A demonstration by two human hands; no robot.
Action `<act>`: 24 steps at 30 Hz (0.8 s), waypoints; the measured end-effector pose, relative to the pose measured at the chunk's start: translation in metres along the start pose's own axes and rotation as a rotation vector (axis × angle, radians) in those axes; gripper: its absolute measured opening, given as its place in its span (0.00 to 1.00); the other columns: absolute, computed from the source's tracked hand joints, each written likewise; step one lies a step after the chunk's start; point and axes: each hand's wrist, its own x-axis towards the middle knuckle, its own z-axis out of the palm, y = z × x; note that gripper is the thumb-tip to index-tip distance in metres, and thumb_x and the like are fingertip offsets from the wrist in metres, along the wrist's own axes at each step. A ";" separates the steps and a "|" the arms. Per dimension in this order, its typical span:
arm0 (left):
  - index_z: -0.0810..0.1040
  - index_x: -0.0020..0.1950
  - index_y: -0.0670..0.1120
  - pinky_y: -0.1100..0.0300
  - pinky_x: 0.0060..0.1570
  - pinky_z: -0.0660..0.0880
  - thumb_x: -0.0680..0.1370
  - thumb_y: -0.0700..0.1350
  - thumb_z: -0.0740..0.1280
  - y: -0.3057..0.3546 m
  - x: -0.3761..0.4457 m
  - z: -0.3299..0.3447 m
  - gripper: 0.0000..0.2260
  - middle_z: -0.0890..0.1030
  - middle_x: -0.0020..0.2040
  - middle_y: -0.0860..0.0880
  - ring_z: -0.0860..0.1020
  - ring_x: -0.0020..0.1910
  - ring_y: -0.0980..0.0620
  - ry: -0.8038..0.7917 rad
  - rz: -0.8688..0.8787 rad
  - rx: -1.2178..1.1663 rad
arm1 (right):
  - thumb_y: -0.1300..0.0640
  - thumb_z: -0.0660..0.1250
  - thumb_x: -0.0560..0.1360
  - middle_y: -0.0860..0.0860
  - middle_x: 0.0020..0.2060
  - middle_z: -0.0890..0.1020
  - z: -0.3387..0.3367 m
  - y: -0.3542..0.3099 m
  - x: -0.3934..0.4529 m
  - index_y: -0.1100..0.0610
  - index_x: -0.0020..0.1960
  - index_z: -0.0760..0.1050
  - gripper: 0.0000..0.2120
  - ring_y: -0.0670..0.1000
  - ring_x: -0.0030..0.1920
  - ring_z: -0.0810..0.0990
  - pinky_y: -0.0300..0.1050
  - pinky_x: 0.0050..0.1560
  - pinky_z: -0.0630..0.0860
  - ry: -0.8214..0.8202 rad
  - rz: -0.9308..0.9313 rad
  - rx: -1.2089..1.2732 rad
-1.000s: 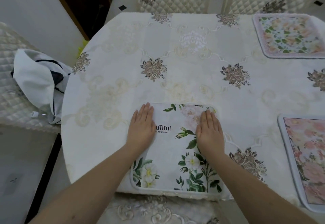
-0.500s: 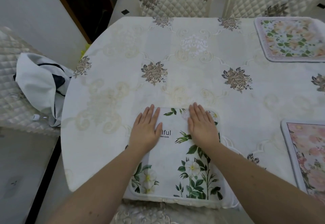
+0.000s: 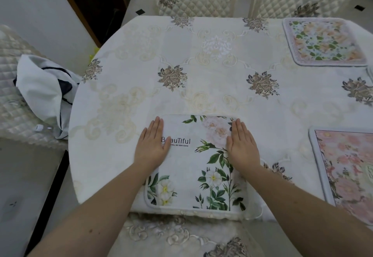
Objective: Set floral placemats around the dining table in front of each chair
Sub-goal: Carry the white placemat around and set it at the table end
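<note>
While both palms are lying flat on it: the white placemat [image 3: 198, 164] is sitting at the near edge of the counter [image 3: 201, 71], in front of the near chair [image 3: 181, 234].
Left hand [image 3: 152, 145]: fingers are lying straight and together, pressing the mat's left side, gripping nothing.
Right hand [image 3: 241, 145]: fingers are likewise lying flat, pressing the right side.
Slip risk: the mat's near edge is reaching the counter's rim, so an uneven push is likely skewing it or tipping it over the edge.
Cloth risk: pressure may be dragging and wrinkling the tablecloth [image 3: 129, 99].
Other mats: a pink placemat [image 3: 347, 172] and a far placemat [image 3: 325, 42] are lying well apart.
Writing: "BeauTiful" is showing, partly covered; the small line beneath is ending "WILL BE VERY GOOD".
</note>
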 end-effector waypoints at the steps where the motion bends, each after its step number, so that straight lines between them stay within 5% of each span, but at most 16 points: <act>1: 0.44 0.82 0.48 0.54 0.79 0.44 0.80 0.62 0.39 -0.003 -0.004 0.000 0.34 0.45 0.82 0.51 0.45 0.81 0.54 -0.006 -0.007 0.008 | 0.45 0.33 0.80 0.51 0.80 0.48 -0.001 0.003 -0.004 0.57 0.80 0.45 0.32 0.48 0.79 0.45 0.45 0.78 0.42 -0.008 -0.002 -0.005; 9: 0.44 0.82 0.46 0.51 0.79 0.44 0.79 0.62 0.37 -0.035 -0.035 -0.007 0.34 0.45 0.82 0.50 0.45 0.81 0.52 -0.063 -0.110 0.011 | 0.44 0.27 0.76 0.53 0.80 0.42 -0.013 0.014 -0.044 0.58 0.80 0.39 0.35 0.49 0.79 0.40 0.45 0.77 0.36 -0.085 0.049 -0.092; 12: 0.43 0.82 0.44 0.51 0.79 0.45 0.83 0.58 0.42 -0.018 -0.045 -0.014 0.30 0.44 0.82 0.48 0.44 0.81 0.51 -0.056 -0.108 -0.043 | 0.44 0.28 0.79 0.51 0.78 0.36 -0.011 -0.002 -0.064 0.56 0.78 0.35 0.31 0.48 0.78 0.35 0.46 0.77 0.36 -0.128 -0.105 -0.055; 18: 0.37 0.80 0.49 0.52 0.78 0.41 0.77 0.64 0.35 0.021 -0.081 -0.011 0.35 0.36 0.79 0.55 0.39 0.79 0.56 -0.171 0.182 0.009 | 0.37 0.27 0.75 0.45 0.76 0.38 -0.004 -0.040 -0.096 0.51 0.80 0.40 0.36 0.45 0.76 0.35 0.48 0.78 0.40 -0.322 -0.452 0.013; 24: 0.42 0.80 0.50 0.46 0.78 0.53 0.75 0.73 0.32 -0.008 -0.105 -0.007 0.40 0.42 0.80 0.52 0.47 0.80 0.50 -0.302 0.331 0.169 | 0.31 0.28 0.73 0.46 0.77 0.36 -0.010 -0.018 -0.121 0.46 0.77 0.33 0.37 0.48 0.77 0.35 0.53 0.78 0.42 -0.348 -0.383 -0.169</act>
